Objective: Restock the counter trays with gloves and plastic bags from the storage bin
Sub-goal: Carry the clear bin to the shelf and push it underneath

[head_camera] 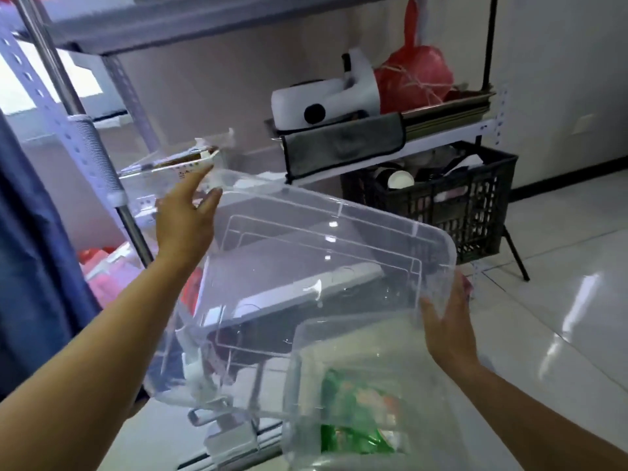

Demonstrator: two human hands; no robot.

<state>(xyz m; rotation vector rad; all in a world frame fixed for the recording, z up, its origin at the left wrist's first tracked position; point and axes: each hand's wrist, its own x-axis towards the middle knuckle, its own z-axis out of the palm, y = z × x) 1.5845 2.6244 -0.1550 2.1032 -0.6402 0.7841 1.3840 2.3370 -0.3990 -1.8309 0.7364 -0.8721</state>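
1. Storage bin lid (306, 266): a clear, hard plastic sheet, rectangular with rounded corners and raised ribs moulded in nested frames, held tilted in the air between both hands, above the shelf edge and the open bin below.
2. Far left, a blue fabric curtain (30, 266) hangs in soft folds beside a shiny metal pole (51, 62) and a perforated white shelf upright (81, 154).
3. The left hand (185, 220) is spread flat, fingers straight and loosely apart, palm laid against the lid's upper left edge; no pinch is visible.
4. Behind that hand stands a second clear container (176, 171) on the shelf, with something brown and white inside; the details are blurred.
5. Low in the middle-right, the storage bin (339, 385) is see-through plastic with rounded corners and glossy walls; green printed packets (353, 413) show through it, blurred.
6. Beyond the lid, a grey cloth (343, 144) drapes over a metal tray's edge, with a white plastic appliance (326, 96) and a knotted red plastic bag (414, 76) above it.
7. Below them, a black lattice crate (452, 205) holds cups and mixed items.
8. The right hand (448, 321) grips the lid's lower right corner, fingers together behind the plastic, thumb on the near side.
9. Far right, glossy white floor tiles (560, 283).
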